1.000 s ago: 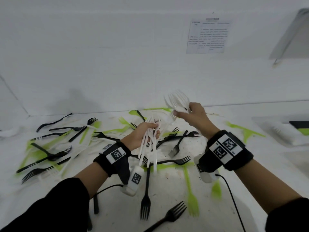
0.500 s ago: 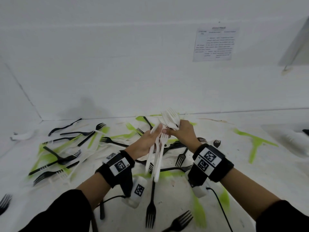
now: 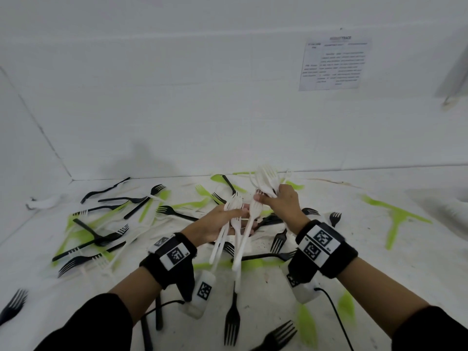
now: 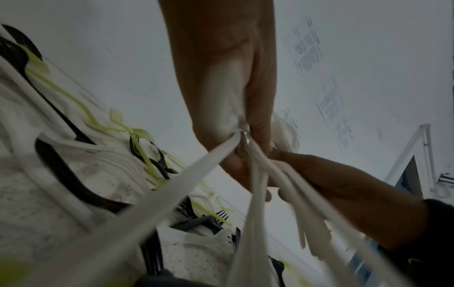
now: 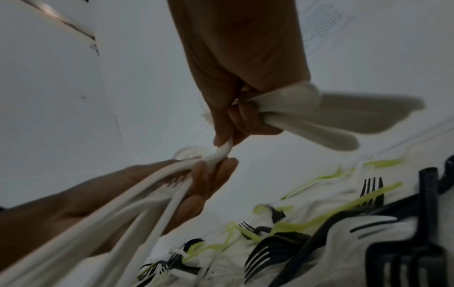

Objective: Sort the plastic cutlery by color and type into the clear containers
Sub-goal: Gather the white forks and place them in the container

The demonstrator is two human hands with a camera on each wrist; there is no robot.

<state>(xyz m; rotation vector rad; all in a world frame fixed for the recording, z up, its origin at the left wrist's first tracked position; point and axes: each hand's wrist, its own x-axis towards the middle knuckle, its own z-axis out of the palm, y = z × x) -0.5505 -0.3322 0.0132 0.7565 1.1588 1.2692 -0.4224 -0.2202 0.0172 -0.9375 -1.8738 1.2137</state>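
Both hands full at frame centre: left hand [image 3: 215,224] gripping white forks [image 3: 236,239] by the necks, right hand [image 3: 281,201] clutching a second white bundle [image 3: 264,178]. Loose splayed handles, likely to slip onto the counter [image 3: 379,249] during merging.

A bare test booth: plain white walls [image 3: 177,110], a printed instruction sheet [image 3: 334,63] taped up.

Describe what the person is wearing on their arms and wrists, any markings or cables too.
Both forearms emerge from black sleeves. Each wrist carries a wide black band bearing white labels printed with black square code markers. A white camera unit with its own code marker hangs under each wrist, and a thin black cable trails from each unit. The hands are bare, with no gloves.
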